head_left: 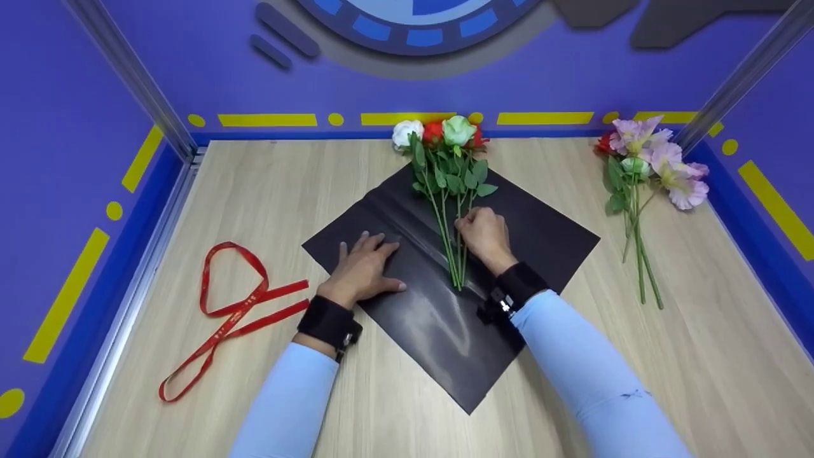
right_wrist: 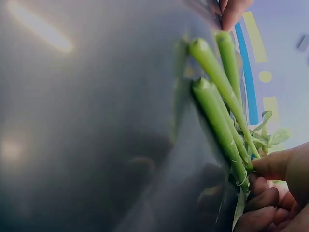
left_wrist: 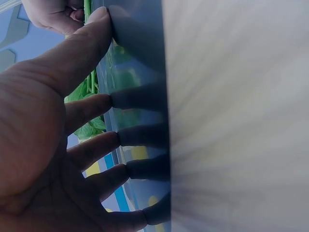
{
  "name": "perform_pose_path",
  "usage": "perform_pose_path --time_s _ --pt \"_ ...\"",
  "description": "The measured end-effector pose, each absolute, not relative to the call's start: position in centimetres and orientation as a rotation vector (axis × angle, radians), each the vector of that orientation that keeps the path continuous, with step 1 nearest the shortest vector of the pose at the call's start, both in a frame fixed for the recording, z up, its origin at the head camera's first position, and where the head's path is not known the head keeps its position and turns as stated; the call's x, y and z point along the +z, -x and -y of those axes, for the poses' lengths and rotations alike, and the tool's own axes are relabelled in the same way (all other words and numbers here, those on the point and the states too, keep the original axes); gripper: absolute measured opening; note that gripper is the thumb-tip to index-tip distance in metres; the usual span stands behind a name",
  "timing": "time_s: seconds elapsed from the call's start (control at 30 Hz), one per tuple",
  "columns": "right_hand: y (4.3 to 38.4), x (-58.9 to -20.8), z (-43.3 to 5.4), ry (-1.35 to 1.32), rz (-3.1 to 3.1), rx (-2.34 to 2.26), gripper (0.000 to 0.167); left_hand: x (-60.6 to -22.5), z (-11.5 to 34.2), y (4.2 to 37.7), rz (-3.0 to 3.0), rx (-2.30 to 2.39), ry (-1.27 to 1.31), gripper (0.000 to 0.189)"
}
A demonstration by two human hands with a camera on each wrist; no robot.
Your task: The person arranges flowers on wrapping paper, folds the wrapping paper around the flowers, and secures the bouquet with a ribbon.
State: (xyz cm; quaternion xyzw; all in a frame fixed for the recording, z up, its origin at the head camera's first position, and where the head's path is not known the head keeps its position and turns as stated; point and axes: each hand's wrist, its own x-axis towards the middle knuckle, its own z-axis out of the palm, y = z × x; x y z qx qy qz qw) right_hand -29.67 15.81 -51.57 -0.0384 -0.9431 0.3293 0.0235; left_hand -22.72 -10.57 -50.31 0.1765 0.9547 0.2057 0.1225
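Observation:
A black wrapping sheet [head_left: 420,331] lies turned like a diamond on the table, creased and glossy. On its upper half rests a bunch of artificial flowers [head_left: 453,172] with white, red and pale green blooms, heads past the sheet's far corner. My right hand [head_left: 484,238] pinches the green stems [right_wrist: 219,111] partway down, thumb against curled fingers in the right wrist view. My left hand [head_left: 364,270] lies with fingers spread on the sheet's left part; the left wrist view shows its fingertips [left_wrist: 113,140] touching the glossy surface.
A looped red ribbon [head_left: 238,312] with printed marks lies on the table at the left. More artificial flowers [head_left: 661,159], pink-lilac, red and pale green, lie at the right with their stems toward me. Blue-purple walls [head_left: 356,89] border the wooden table [head_left: 267,191].

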Motion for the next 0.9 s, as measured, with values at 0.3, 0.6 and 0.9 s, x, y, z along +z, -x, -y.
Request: perform_pose_path --time_s 0.3,0.6,0.9 --pt "29.2 -51.3 -16.1 0.102 2.866 1.038 0.029 -50.3 10.3 22.8 -2.788 0.587 -0.525 0.085" --pt "28.8 -51.0 -16.6 0.123 2.837 1.016 0.03 -50.2 10.2 22.8 -2.784 0.589 -0.53 0.086" --pt "28.0 -50.3 -17.7 0.075 2.824 0.842 0.027 -50.4 10.6 22.7 -2.791 0.581 -0.523 0.086"
